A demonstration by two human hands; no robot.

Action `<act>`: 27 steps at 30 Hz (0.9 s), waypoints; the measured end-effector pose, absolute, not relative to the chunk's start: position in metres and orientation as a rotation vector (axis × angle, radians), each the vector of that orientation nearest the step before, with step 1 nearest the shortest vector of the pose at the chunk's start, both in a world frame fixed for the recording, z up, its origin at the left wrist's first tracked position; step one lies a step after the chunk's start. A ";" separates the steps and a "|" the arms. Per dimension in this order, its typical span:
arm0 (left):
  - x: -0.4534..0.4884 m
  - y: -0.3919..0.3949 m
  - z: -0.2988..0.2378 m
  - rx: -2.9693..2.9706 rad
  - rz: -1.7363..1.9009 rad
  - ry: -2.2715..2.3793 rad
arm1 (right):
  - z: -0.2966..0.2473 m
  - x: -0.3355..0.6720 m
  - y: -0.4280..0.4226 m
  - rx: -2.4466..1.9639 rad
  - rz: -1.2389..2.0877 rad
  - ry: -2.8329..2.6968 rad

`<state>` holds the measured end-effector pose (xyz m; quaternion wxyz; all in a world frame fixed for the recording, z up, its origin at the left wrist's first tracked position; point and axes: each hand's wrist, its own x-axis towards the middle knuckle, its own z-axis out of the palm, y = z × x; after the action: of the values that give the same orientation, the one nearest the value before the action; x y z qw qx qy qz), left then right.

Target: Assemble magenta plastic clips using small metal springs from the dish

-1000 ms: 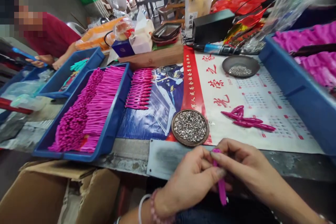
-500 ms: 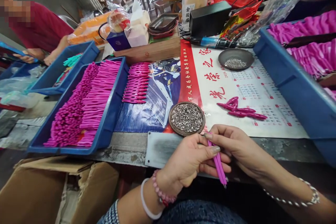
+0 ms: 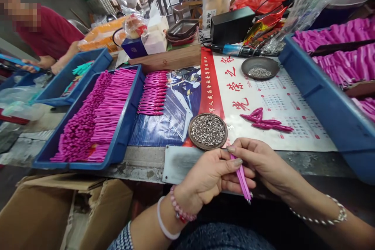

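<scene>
My left hand (image 3: 216, 174) is closed around a slim pink plastic piece (image 3: 242, 181), thumb on top. It slants down towards me, and small metal tips show at its lower end. At the upper end of the piece, my right hand (image 3: 253, 160) pinches thumb and forefinger together; whatever lies between those fingertips is hidden. Just beyond my hands sits a round bowl (image 3: 191, 136) filled with small metal pins (image 3: 208, 129). Several glossy dark-pink pieces (image 3: 266, 123) lie on the calendar sheet to the right.
A blue bin (image 3: 123, 133) of pink pieces stands left, beside a row of pink pieces (image 3: 152, 93). Another blue bin (image 3: 319, 101) borders the right. A dark dish (image 3: 246, 66) holds metal bits. A cardboard box (image 3: 35, 211) stands below; a person (image 3: 49, 35) works far left.
Both hands keep nearly the same grip on the pink piece. The whole view has shifted slightly, and the right-hand bin shows a little further left.
</scene>
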<state>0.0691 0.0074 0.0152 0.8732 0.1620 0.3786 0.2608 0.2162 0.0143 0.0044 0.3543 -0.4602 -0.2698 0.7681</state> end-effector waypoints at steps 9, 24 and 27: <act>0.069 0.012 0.023 0.696 0.743 0.781 | 0.017 0.223 0.010 -1.147 1.289 -1.418; 0.069 0.010 0.014 1.091 0.758 0.767 | 0.012 0.236 0.006 -0.940 0.666 -1.851; 0.068 0.009 0.011 1.136 0.744 0.794 | 0.008 0.238 0.005 -0.935 0.678 -1.861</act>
<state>0.0683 0.0093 0.0105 0.7061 0.5113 0.3573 0.3350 0.2377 0.0048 0.0080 0.4578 -0.3795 -0.7554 0.2753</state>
